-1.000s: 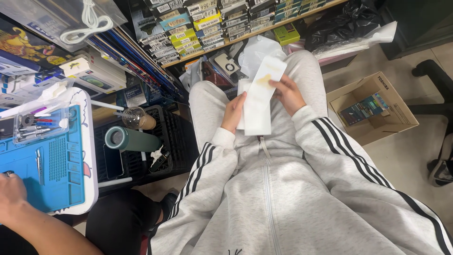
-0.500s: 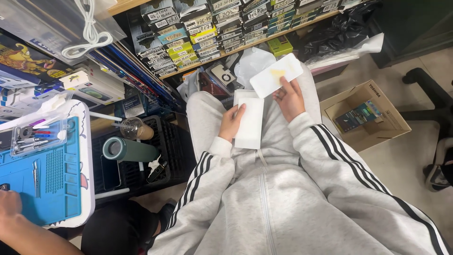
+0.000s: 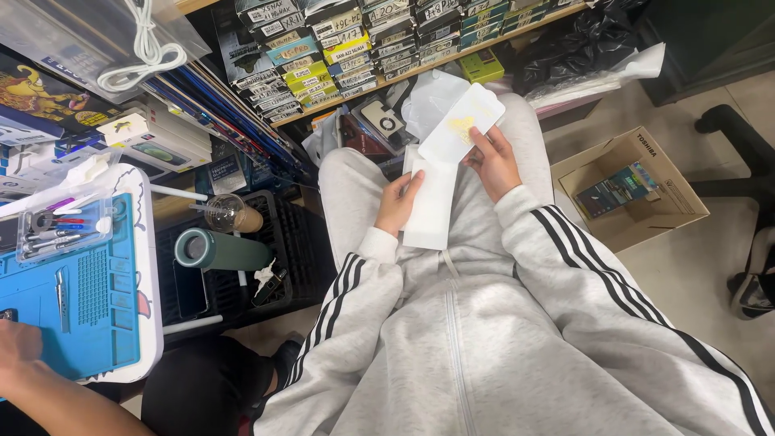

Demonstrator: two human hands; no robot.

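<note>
I am seated, in a grey tracksuit with black stripes. My left hand grips a long white paper sleeve by its left edge, resting it on my lap. My right hand holds up a white rounded card with a yellowish patch, lifted clear above the sleeve and tilted to the right. The two pieces are apart.
Shelves of small labelled boxes stand ahead. A cardboard box sits on the floor at right, near a chair base. A black crate with a green tumbler is at left. Another person's arm rests by a blue work mat.
My right hand has drawn the white card out of the sleeve and raised it up and to the right. The sleeve stays on my lap in my left hand.
</note>
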